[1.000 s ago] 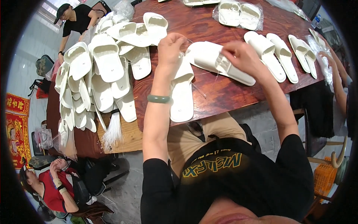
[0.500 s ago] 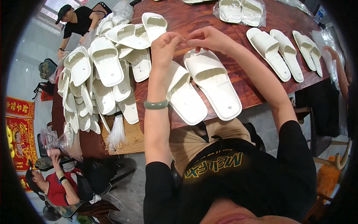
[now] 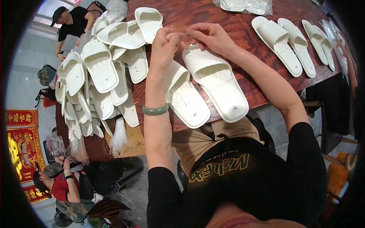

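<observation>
Above the toe ends of two white slippers, my left hand (image 3: pixel 166 45) and my right hand (image 3: pixel 212 38) nearly meet, both with fingers pinched. A thin, pale thread, hard to see, runs between and above the fingertips. Below my right hand lies the right slipper (image 3: pixel 223 89), its heel toward me. Beside it is the left slipper (image 3: pixel 184 99), partly covered by my left hand and wrist. A green bangle (image 3: pixel 155 110) circles my left wrist.
Left of my arm, a heap of white slippers (image 3: pixel 100 66) reaches the table edge, where a bundle of white strands (image 3: pixel 120 137) hangs. On the reddish-brown table (image 3: pixel 243 60) more pairs (image 3: pixel 276 45) lie right, and a bagged pair (image 3: pixel 243 7) lies far. Other people sit at left.
My hands stay close together over the slipper toes; my right hand has turned and its fingers have curled in more. The whole view has shifted slightly.
</observation>
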The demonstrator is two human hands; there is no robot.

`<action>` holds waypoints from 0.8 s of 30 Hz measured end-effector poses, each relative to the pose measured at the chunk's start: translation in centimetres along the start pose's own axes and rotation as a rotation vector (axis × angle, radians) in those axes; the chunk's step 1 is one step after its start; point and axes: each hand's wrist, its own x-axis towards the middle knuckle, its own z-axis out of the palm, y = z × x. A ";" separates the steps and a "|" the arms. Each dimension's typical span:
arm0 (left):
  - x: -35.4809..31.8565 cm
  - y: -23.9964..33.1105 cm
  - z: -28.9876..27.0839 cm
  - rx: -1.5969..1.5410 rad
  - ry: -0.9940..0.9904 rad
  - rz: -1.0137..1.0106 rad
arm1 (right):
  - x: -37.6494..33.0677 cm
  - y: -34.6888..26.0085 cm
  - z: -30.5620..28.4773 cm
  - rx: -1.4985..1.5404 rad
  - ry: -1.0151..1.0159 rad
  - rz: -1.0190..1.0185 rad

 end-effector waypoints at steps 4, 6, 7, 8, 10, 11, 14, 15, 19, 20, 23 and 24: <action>0.0 0.2 -0.1 -0.069 -0.037 -0.009 | 0.0 0.0 0.0 -0.083 0.035 -0.073; -0.1 0.3 0.1 -0.024 0.001 -0.010 | 0.0 -0.1 -0.1 -0.113 0.058 -0.034; -0.2 0.4 0.2 -0.027 0.003 0.001 | -0.1 -0.2 -0.1 -0.112 0.060 -0.032; -0.3 0.5 0.3 -0.015 -0.005 0.015 | -0.1 -0.3 -0.1 -0.115 0.054 -0.019; -0.4 0.6 0.5 -0.003 -0.014 0.027 | -0.2 -0.4 0.1 -0.118 0.049 -0.005; -0.4 0.7 0.6 0.014 0.000 0.023 | -0.3 -0.4 0.1 -0.125 0.047 -0.018; -0.5 0.9 0.9 0.018 0.013 0.009 | -0.3 -0.4 0.2 -0.159 0.043 -0.036; -0.5 0.9 1.0 0.008 0.028 -0.009 | -0.3 -0.4 0.2 -0.191 0.036 -0.029; -0.6 1.0 1.2 -0.003 0.045 -0.002 | -0.3 -0.4 0.1 -0.206 0.048 -0.026; -0.6 1.0 1.1 0.014 0.026 0.004 | -0.3 -0.4 0.1 -0.193 0.044 -0.033; -0.6 1.0 1.1 0.037 0.022 0.017 | -0.3 -0.4 0.1 -0.166 0.030 -0.035; -0.6 1.0 1.1 0.046 0.041 0.019 | -0.3 -0.5 0.1 -0.152 0.022 -0.031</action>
